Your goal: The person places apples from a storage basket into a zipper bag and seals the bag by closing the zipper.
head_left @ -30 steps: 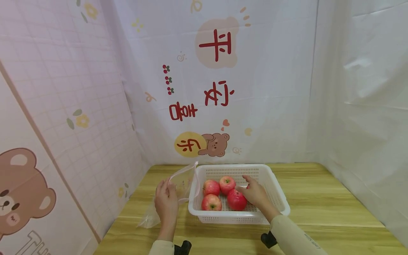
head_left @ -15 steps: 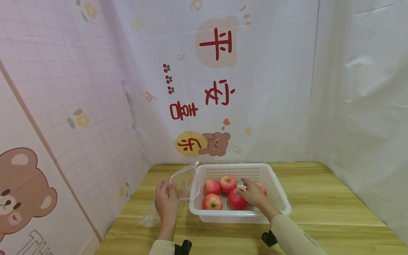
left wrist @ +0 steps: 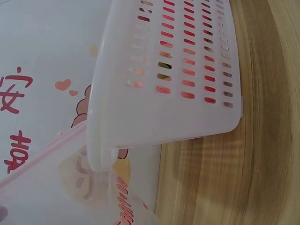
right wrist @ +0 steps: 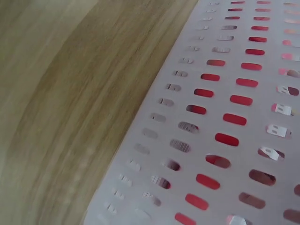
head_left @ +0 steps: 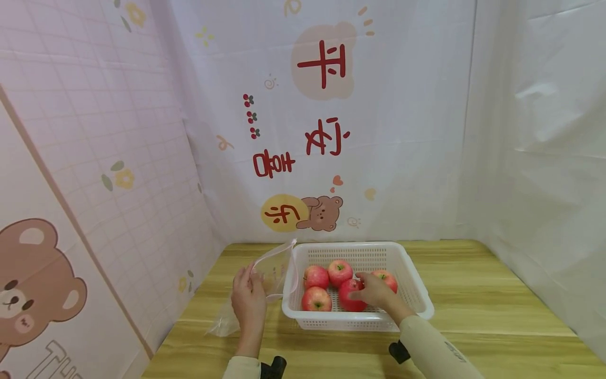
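Observation:
In the head view my left hand (head_left: 248,302) pinches the upper edge of a clear plastic zip bag (head_left: 276,263), its mouth spread beside the basket's left end. The bag's pink zip strip (left wrist: 44,157) shows in the left wrist view. My right hand (head_left: 379,292) reaches into a white perforated plastic basket (head_left: 341,317) and grips a deep red apple (head_left: 347,301), fingers over its top and thumb across its front. Right of that hand lies another apple (head_left: 385,280), partly covered. Several lighter red apples (head_left: 316,300) sit in the basket's left half.
The basket stands on a wood-grain table (head_left: 487,305), whose surface extends to both sides. White printed curtains (head_left: 402,131) hang behind and along the sides. Through the basket's slotted wall (right wrist: 225,117), red patches show in the right wrist view.
My right hand has lowered and drawn in around the deep red apple, uncovering the apple at the right. My left hand and the bag have stayed nearly still.

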Available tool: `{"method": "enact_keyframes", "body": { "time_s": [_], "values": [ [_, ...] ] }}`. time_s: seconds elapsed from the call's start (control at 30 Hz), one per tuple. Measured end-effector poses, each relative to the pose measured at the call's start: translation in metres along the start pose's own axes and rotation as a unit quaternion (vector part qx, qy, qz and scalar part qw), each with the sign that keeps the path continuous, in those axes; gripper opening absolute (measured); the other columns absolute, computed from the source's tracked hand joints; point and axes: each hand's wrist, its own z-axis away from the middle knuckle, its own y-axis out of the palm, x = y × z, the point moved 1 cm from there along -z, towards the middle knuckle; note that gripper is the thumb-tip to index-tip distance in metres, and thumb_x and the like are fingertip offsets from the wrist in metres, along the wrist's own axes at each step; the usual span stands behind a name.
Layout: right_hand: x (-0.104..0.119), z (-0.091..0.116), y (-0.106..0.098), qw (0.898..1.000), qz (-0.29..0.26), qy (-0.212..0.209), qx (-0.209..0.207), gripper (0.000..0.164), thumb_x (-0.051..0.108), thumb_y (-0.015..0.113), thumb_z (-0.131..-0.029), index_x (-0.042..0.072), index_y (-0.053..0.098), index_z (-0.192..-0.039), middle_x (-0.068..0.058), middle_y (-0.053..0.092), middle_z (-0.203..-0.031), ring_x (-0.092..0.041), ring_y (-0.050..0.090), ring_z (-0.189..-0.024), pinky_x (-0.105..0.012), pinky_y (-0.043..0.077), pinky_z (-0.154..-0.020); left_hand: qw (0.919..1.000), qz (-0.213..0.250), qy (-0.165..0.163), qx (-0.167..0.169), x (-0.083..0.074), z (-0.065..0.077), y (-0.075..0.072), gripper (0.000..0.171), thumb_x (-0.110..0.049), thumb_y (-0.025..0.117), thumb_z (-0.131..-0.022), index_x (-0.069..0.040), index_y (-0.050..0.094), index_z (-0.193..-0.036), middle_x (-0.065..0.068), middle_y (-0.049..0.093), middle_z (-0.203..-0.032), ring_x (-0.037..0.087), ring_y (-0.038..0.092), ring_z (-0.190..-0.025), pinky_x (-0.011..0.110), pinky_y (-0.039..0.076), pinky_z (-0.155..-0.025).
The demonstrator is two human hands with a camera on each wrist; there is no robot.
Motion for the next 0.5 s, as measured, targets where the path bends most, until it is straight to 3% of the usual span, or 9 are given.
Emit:
{"method": "enact_keyframes", "body": {
  "time_s": [0.17, 0.5],
  "values": [
    [0.0019, 0.0001, 0.0019, 0.999, 0.031, 0.001, 0.008, 0.077, 0.024, 0.085, -0.077, -0.006, 0.050, -0.138, -0.020, 0.061, -0.128, -0.040, 0.053, -0.122, -0.056, 0.040, -0.103, 1.0000, -0.002, 0.000, 0.005, 0.0010, 0.0002, 0.0008, 0.030, -0.013, 0.051, -0.103, 0.002, 0.067, -0.124, 0.032, 0.053, -0.133, 0.049, 0.060, -0.110, 0.066, 0.038, -0.097],
    [0.0021, 0.0013, 0.0062, 0.996, 0.064, -0.028, 0.049, 0.078, 0.025, 0.085, -0.075, 0.003, 0.050, -0.141, -0.011, 0.064, -0.122, -0.031, 0.059, -0.109, -0.057, 0.042, -0.100, 1.0000, -0.004, -0.003, 0.004, 0.0014, 0.0002, 0.0028, 0.031, -0.014, 0.052, -0.102, 0.001, 0.067, -0.125, 0.031, 0.054, -0.132, 0.049, 0.059, -0.112, 0.066, 0.038, -0.097]
  ]
}}
